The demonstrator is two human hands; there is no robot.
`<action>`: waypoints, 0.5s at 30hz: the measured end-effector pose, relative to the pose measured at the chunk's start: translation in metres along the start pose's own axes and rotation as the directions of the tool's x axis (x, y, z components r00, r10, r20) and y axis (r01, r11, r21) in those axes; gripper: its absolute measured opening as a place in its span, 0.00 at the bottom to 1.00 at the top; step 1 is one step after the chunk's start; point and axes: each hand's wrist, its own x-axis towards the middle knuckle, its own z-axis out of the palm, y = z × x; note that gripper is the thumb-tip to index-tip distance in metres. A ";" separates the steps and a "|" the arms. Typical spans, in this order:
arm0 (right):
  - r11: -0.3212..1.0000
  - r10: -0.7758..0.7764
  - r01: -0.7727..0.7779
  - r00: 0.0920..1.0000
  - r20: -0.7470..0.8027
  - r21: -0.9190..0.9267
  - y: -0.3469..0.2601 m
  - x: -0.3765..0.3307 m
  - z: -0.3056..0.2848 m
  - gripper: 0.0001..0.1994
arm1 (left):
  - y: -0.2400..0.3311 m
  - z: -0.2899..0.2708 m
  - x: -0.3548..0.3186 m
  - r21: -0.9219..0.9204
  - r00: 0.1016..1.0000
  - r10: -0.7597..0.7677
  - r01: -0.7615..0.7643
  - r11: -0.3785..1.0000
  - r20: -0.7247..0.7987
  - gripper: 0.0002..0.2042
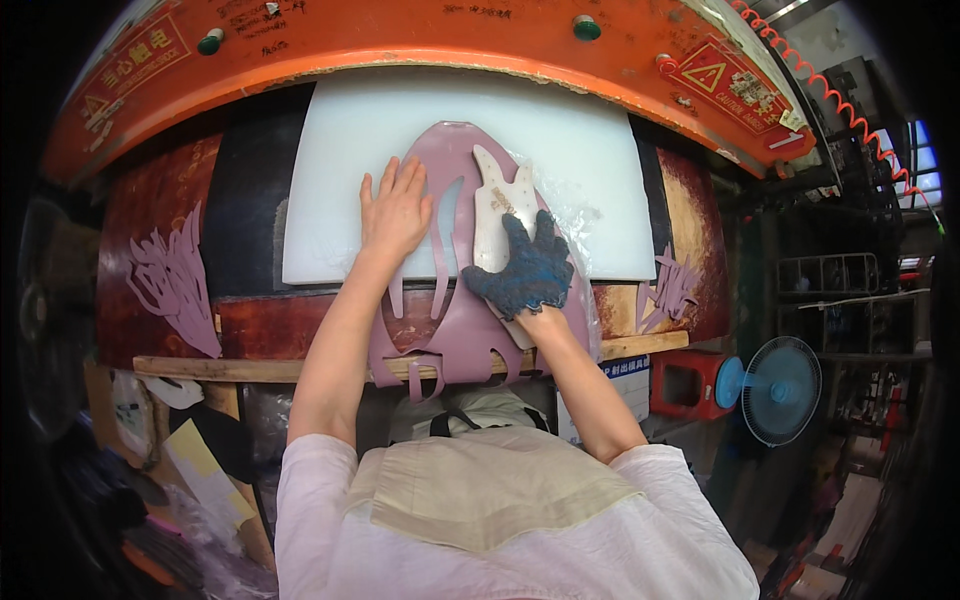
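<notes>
A mauve sheet of leather-like material (440,150) with long cut-out openings lies on a thick white board (340,130). Its near end hangs over the bench edge in loops and strips. My bare left hand (396,212) rests flat at the sheet's left side, fingers stretched upward. On the sheet's right half lies a pale, flat shaped piece (492,200) with a forked far end and small holes. My right hand (525,265), in a dark blue glove, is spread over the middle of that piece, thumb out to the left. The glove hides part of the piece.
An orange machine beam (400,50) with green and red buttons spans the far side. Mauve scraps lie at the left (172,280) and right (668,290) of the wooden bench. Clear plastic film (598,215) lies beside the sheet. A blue fan (782,390) and red stool (683,385) stand right.
</notes>
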 end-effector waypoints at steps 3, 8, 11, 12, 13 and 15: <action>1.000 0.017 -0.016 1.000 0.012 -0.020 -0.003 -0.002 0.000 0.45 | -0.001 0.001 0.003 -0.012 1.000 0.004 -0.004 1.000 0.004 0.23; 0.996 -0.088 0.087 0.995 0.045 0.025 0.028 -0.003 0.003 0.41 | -0.004 0.005 0.002 -0.008 0.998 0.032 -0.033 0.999 -0.053 0.23; 0.778 0.225 -0.118 0.969 -0.098 0.617 0.083 -0.001 -0.001 0.29 | -0.008 0.008 0.004 -0.024 0.998 0.049 -0.050 0.998 -0.044 0.22; 0.818 0.250 -0.070 0.937 -0.244 0.571 0.104 -0.003 -0.002 0.27 | -0.010 0.009 0.004 -0.046 0.996 0.060 -0.063 0.997 -0.060 0.22; 0.825 0.297 -0.154 0.937 -0.185 0.544 0.125 -0.006 -0.004 0.24 | -0.013 0.008 0.005 -0.067 0.993 0.086 -0.091 0.994 -0.080 0.22; 0.730 0.357 -0.407 0.912 0.202 0.550 0.167 -0.027 -0.014 0.24 | -0.028 -0.002 0.001 -0.446 0.988 0.062 -0.121 0.887 -0.144 0.21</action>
